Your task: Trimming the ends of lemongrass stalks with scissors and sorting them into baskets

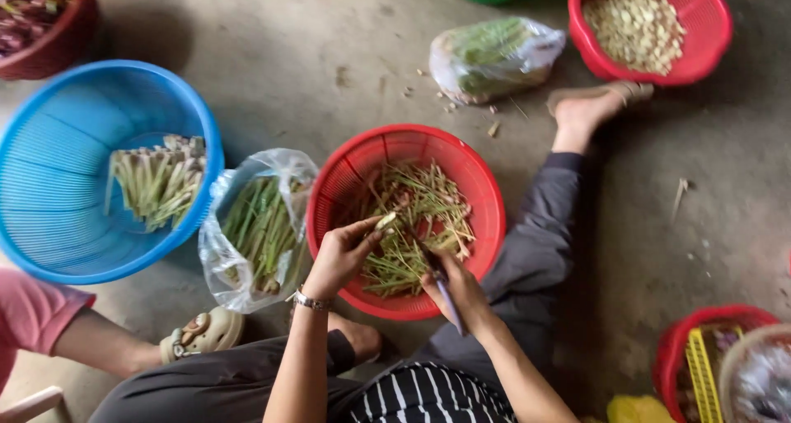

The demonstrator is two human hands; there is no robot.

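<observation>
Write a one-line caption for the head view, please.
Left hand holds a pale stalk piece and right hand a knife over a red basket.

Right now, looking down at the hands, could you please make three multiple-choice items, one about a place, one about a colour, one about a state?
1. Where is the left hand?
A. over the red basket
B. inside the blue basket
C. on the floor

2. What colour is the basket holding the trimmed stalks?
A. green
B. blue
C. yellow

3. What does the right hand hold?
A. nothing
B. a plastic bag
C. a knife

Answers:
1 A, it pinches a small stalk piece above the red rim.
2 B, the stalks lie in the blue one.
3 C, the fingers wrap a handle.
</observation>
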